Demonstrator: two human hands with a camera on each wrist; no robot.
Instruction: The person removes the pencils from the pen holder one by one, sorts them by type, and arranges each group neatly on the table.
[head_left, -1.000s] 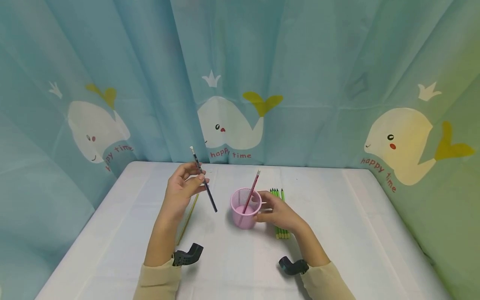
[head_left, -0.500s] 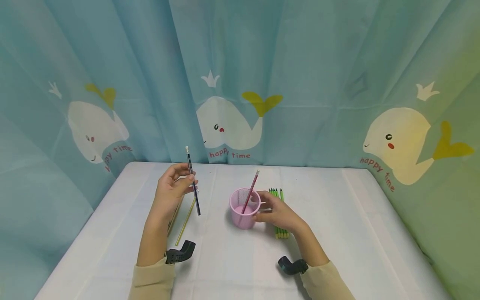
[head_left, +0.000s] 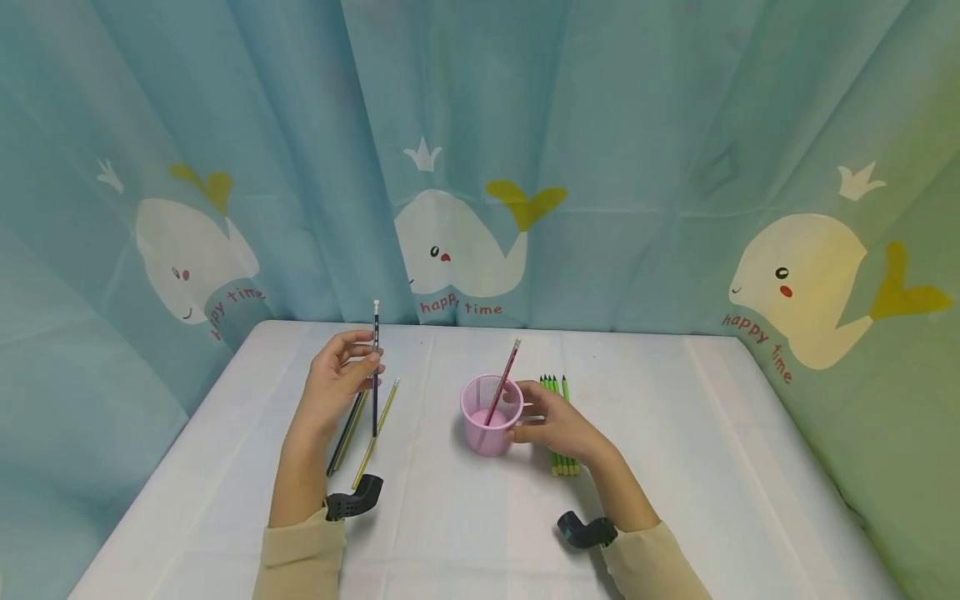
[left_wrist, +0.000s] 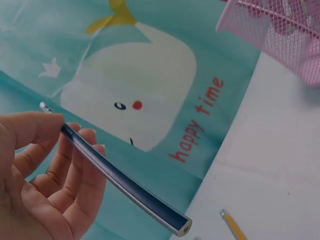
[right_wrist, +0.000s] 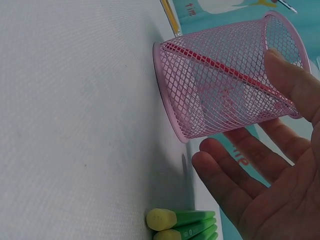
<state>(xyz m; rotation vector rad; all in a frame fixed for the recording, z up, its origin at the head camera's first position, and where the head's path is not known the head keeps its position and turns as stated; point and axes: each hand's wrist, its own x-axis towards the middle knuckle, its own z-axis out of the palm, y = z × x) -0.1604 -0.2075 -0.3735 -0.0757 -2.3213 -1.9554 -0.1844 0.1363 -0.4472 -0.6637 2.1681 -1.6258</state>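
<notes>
My left hand (head_left: 337,371) pinches a dark blue pencil (head_left: 375,412) between thumb and fingers, raised over the table's left side. The pencil stands nearly upright in the head view, white eraser end up. Its flat, unsharpened end shows in the left wrist view. My right hand (head_left: 558,425) holds a pink mesh pencil cup (head_left: 486,443) at its right side, the thumb at the rim in the right wrist view. Inside the cup leans a red pencil (head_left: 503,382), eraser end up. Below the left hand lie a yellow pencil (head_left: 365,461), a dark pencil (head_left: 341,442) and a gold-toned pencil (head_left: 352,432).
Several green pencils (head_left: 558,468) lie side by side just right of the cup, partly behind the right hand. The white-covered table (head_left: 465,533) ends at a blue-green curtain (head_left: 637,250) printed with whales.
My left hand has moved left with the dark blue pencil, which has turned from slanted to nearly upright. More of the pencils beneath it now shows. The right hand and cup stay put.
</notes>
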